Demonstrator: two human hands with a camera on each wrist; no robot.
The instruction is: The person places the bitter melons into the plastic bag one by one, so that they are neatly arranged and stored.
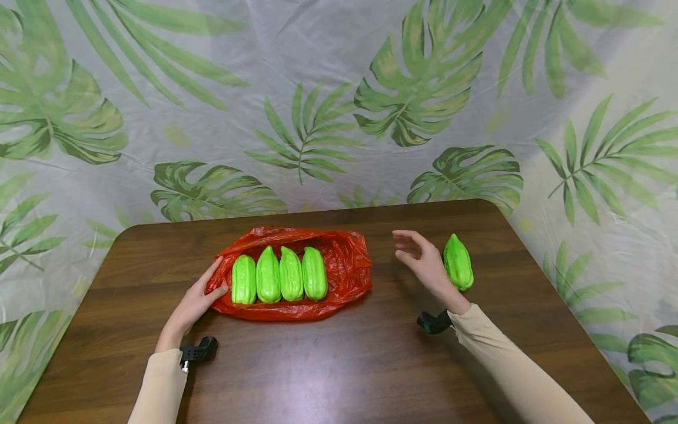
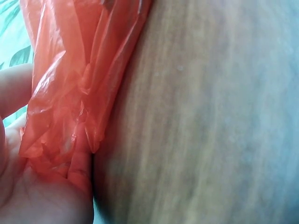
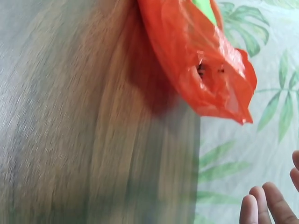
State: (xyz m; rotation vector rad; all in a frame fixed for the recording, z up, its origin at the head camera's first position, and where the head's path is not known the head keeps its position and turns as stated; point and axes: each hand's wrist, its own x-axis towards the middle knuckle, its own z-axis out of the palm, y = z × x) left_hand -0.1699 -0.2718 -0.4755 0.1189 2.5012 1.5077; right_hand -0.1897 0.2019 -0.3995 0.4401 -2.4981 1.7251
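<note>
A crinkled red plastic bag [image 1: 344, 297] lies on the table with its upper side spread open. Inside it, several bright green ridged, melon-like vegetables [image 1: 268, 277] stand side by side in a row. My left hand [image 1: 193, 303] holds the bag's left end, the thin plastic bunched between thumb and fingers in the left wrist view. To the right of the bag, my right hand [image 1: 424, 262] hovers with loosely bent fingers and nothing in them. One more green vegetable [image 1: 458, 263] lies on the table just beyond that hand's right side, tip pointing away from me.
The dark brown wooden table [image 1: 318, 377] has rounded far corners. Behind it hangs a pale leaf-patterned cloth [image 1: 318, 70], which also shows along the right side. A black wrist camera mount [image 1: 434, 323] sits by the right cuff, and another [image 1: 199, 351] by the left.
</note>
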